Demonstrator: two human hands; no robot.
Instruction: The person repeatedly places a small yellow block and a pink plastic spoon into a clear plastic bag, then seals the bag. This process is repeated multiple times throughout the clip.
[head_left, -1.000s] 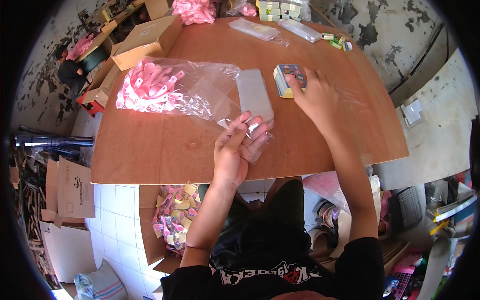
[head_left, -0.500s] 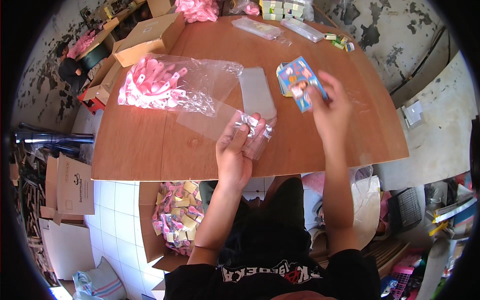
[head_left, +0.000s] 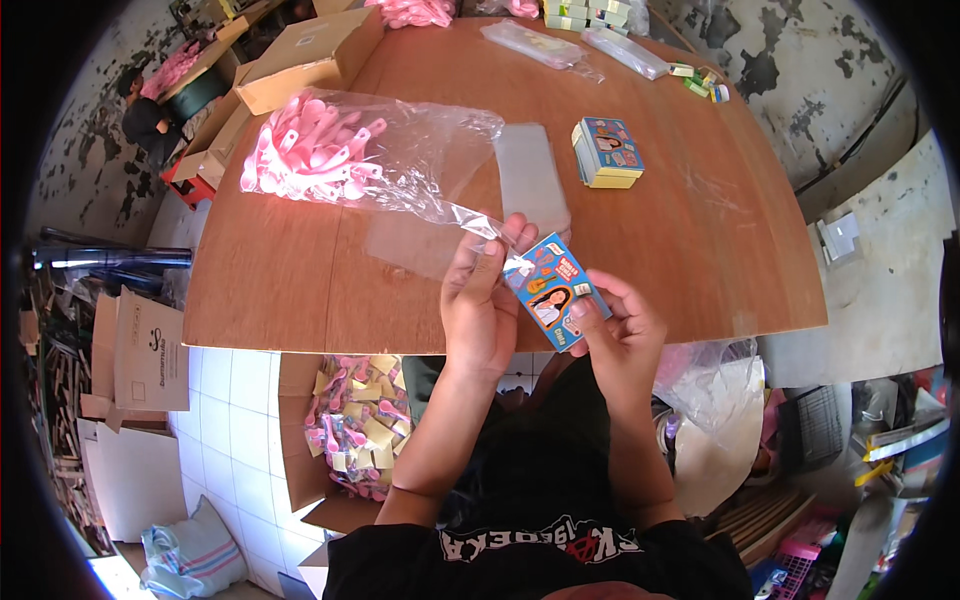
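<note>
My left hand point(head_left: 482, 300) pinches a small clear plastic bag point(head_left: 478, 222) between thumb and fingers. In my right hand point(head_left: 622, 335) is a blue printed card point(head_left: 553, 294), gripped at its lower right side. The card's upper left corner meets the bag by my left fingertips; whether it is inside the bag I cannot tell. Beyond my hands a stack of similar blue cards point(head_left: 610, 150) lies on the table. A pile of flat clear bags point(head_left: 533, 170) is left of that stack. Pink plastic spoons point(head_left: 312, 150) fill a large clear bag farther left.
The brown wooden table point(head_left: 700, 255) has a curved edge. On it stands a cardboard box point(head_left: 310, 58) at the far left, with wrapped packs point(head_left: 625, 52) at the back. An open carton point(head_left: 365, 425) of packed pink spoons sits below the near edge. Another person point(head_left: 148, 115) is at far left.
My right hand has come from the card stack down toward my left hand, bringing one blue card to the small bag. My left hand still holds the bag.
</note>
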